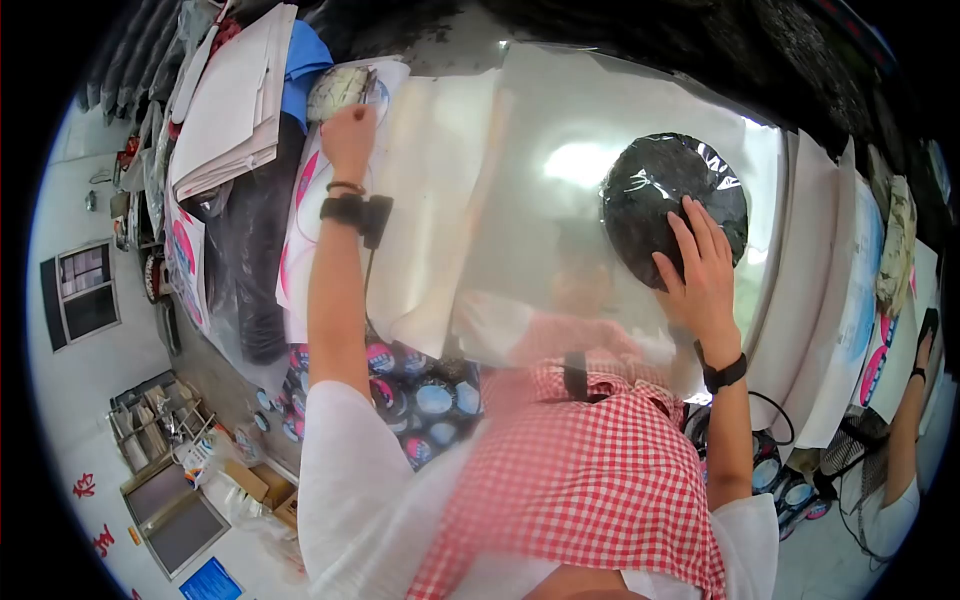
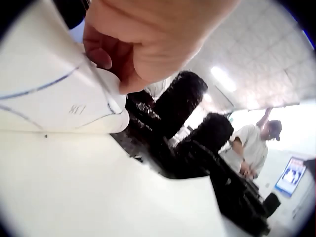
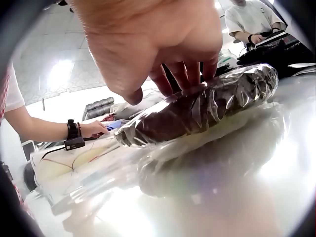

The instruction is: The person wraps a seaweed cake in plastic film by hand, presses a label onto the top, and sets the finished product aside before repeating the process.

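On the left, my left hand (image 1: pixel 350 135) has curled fingers and pinches the edge of a white sheet (image 2: pixel 64 94) marked with blue curved lines and a number. That sheet's edge bends up in a roll under the thumb. At the right, the spread fingers of my right hand (image 1: pixel 705 285) rest on a round black disc (image 1: pixel 650 165) wrapped in shiny clear plastic. Seen from the right wrist, the disc (image 3: pixel 197 108) is a thick flat pad lying on a clear plastic sheet (image 1: pixel 540 200). Pale sheets (image 1: pixel 430 180) lie beneath the plastic, between both hands.
A stack of white sheets (image 1: pixel 225 110) and a dark plastic-covered bundle (image 1: pixel 260 250) lie at the left. Beyond the table edge are black bundles (image 2: pixel 182 98). Another person (image 2: pixel 252 143) stands across. One more arm (image 1: pixel 905 430) reaches in at the far right.
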The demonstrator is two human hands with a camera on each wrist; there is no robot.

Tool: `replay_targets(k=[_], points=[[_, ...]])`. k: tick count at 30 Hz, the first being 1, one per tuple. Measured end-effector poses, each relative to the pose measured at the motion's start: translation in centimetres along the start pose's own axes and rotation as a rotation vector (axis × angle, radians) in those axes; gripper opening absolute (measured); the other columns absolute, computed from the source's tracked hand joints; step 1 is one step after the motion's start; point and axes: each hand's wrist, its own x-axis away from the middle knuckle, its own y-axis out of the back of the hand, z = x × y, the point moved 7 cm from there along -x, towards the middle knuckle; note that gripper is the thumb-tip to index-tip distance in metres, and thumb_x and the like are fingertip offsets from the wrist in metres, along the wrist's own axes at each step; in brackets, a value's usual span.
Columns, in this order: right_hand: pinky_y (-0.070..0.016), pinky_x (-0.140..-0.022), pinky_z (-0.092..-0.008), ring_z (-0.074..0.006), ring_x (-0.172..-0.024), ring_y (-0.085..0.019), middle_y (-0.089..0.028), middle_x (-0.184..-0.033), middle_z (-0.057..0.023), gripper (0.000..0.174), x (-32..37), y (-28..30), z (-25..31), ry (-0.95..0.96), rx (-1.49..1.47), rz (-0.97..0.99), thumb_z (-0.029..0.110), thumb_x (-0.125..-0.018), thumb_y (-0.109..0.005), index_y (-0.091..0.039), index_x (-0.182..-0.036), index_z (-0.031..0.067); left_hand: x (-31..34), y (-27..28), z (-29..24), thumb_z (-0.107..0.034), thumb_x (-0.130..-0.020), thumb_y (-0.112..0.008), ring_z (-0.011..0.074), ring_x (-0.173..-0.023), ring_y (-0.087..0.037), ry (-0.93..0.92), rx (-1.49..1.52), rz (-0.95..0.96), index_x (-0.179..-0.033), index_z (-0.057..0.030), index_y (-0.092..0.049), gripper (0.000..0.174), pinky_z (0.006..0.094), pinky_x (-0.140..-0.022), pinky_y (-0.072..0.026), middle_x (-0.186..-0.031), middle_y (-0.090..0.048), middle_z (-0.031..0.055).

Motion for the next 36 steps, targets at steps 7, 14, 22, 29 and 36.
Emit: replay_targets(k=[7, 14, 22, 29, 36], points=[[-0.0351, -0.104, -0.0457, -0.0380, -0.123, -0.046, -0.046, -0.135, -0.0258, 0.062, 3.7, 2.6, -5.9, -0.470, -0.057, -0.242, 0.032, -0.091, -0.062, -0.041, -0.138, -0.0018, -0.1, 3.7, 7.3, -0.006, -0.088, -0.063, 0.0148, -0.076, -0.060, 0.646, 1.497, 0.316, -0.107, 0.0004, -0.066, 0.020, 0.0265, -0.072, -0.0497, -0.086, -0.066, 0.0052], [-0.0487, -0.087, -0.0341, -0.0235, -0.103, -0.061, -0.060, -0.114, -0.0179, 0.076, 5.2, -1.1, -8.4, -0.740, -0.812, -0.291, 0.021, -0.081, -0.076, -0.031, -0.139, -0.0016, 6.3, 18.8, -6.5, -0.023, -0.097, -0.056, 0.0342, -0.102, -0.059, 0.591, 1.430, -0.205, -0.119, 0.0084, -0.050, 0.039, 0.0441, -0.087, -0.0499, -0.112, -0.061, 0.0189], [-0.0533, -0.079, -0.0336, -0.0226, -0.091, -0.067, -0.066, -0.102, -0.0161, 0.073, 4.5, -3.8, -8.9, -0.707, -0.981, -0.313, 0.015, -0.076, -0.078, -0.038, -0.137, 0.0045, 21.9, 6.4, -32.1, 0.005, -0.077, -0.062, 0.0381, -0.133, -0.042, -0.758, 0.597, 0.174, -0.132, 0.0029, -0.051, 0.056, 0.0464, -0.107, -0.0386, -0.140, -0.046, 0.0207], [-0.0537, -0.079, -0.0321, -0.0208, -0.090, -0.066, -0.066, -0.103, -0.0153, 0.067, 4.1, -2.6, -8.3, -0.700, -0.984, -0.271, 0.008, -0.081, -0.071, -0.038, -0.139, 0.0052, 23.1, 2.3, -33.2, 0.000, -0.082, -0.062, 0.0364, -0.136, -0.038, -0.868, 0.485, 0.453, -0.134, 0.0005, -0.050, 0.054, 0.0422, -0.106, -0.0389, -0.147, -0.039, 0.0196], [-0.0526, -0.078, -0.0301, -0.0171, -0.097, -0.061, -0.060, -0.115, -0.0143, 0.060, 4.6, -3.3, -9.1, -0.709, -1.112, -0.210, 0.001, -0.086, -0.061, -0.037, -0.140, 0.0050, 20.4, 1.6, -35.9, -0.045, -0.088, -0.058, 0.0268, -0.141, -0.031, -0.867, 0.255, 0.522, -0.136, -0.0279, -0.052, 0.051, 0.0724, -0.103, -0.0145, -0.151, -0.037, 0.0058]])
